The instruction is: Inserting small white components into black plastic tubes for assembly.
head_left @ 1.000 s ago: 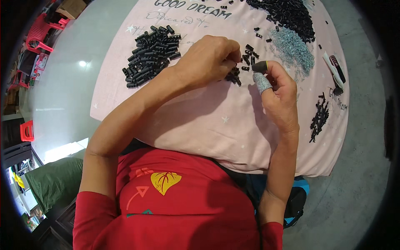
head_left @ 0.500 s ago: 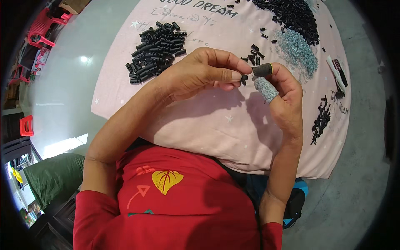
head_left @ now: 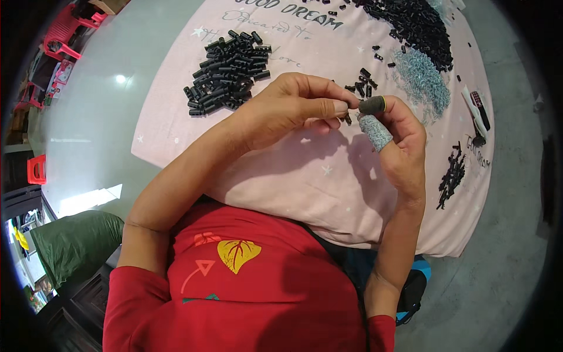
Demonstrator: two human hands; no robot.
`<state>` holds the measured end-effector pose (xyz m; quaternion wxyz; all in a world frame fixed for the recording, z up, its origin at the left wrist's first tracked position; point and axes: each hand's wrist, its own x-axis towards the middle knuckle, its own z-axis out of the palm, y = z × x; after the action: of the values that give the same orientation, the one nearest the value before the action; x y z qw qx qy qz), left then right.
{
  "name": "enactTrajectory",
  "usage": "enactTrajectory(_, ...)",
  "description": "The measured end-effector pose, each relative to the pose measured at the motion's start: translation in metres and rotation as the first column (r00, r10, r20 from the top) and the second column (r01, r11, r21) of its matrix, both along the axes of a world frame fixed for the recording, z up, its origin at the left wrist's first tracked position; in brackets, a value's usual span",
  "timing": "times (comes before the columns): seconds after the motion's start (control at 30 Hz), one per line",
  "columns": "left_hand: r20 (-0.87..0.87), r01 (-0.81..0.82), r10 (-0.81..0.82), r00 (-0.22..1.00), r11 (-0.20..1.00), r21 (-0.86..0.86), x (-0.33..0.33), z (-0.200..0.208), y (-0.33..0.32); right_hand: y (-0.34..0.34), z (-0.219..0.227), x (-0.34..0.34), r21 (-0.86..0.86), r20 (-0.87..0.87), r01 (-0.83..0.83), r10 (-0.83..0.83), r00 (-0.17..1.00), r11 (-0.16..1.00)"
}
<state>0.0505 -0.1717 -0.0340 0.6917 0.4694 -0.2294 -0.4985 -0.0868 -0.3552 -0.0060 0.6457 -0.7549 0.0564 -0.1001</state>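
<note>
My left hand (head_left: 293,111) reaches over the pink cloth with thumb and forefinger pinched together. It grips a small black part (head_left: 348,119), mostly covered by the fingers. Meeting it fingertip to fingertip is my right hand (head_left: 406,141), also closed in a pinch. That hand wears a dark finger cover (head_left: 372,105) on the forefinger and a grey speckled wrap (head_left: 375,132) on the thumb. What sits between its tips is too small to make out. Just beyond the fingertips lie several loose black pieces (head_left: 365,82).
The pink cloth (head_left: 281,193) carries a heap of black tubular parts (head_left: 229,73) at left. Small silvery pieces (head_left: 425,82) are piled at right, below a large black heap (head_left: 410,29). Thin black parts (head_left: 451,179) and a black-and-white tool (head_left: 478,108) lie near the right edge.
The view has shifted slightly. My two hands stay together, and the black part in the left fingers shows at a slightly different angle.
</note>
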Motion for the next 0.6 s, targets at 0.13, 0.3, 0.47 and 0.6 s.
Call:
enactTrajectory(0.13, -0.197, -0.038, 0.035, 0.98, 0.999, -0.011, 0.0001, 0.0065, 0.0028, 0.0047, 0.0003, 0.0005, 0.01, 0.028, -0.006, 0.006, 1.0, 1.0)
enactTrajectory(0.3, -0.238, -0.09, 0.106, 0.966, 0.993, 0.078, -0.0049, 0.0115, 0.0, 0.0067, 0.0013, -0.0001, 0.006, 0.032, 0.001, -0.001, 0.999, 1.0)
enactTrajectory(0.47, -0.232, -0.054, 0.061, 0.971, 0.998, 0.039, -0.0051, 0.0049, 0.0, 0.0066, -0.0018, 0.0021, -0.013, -0.018, 0.006, -0.007, 1.0, 1.0)
enactTrajectory(0.6, -0.251, -0.058, 0.058, 0.966, 0.998, 0.007, -0.0079, 0.0029, -0.0007, 0.009, -0.0006, 0.0027, 0.001, -0.007, 0.002, -0.002, 1.0, 1.0)
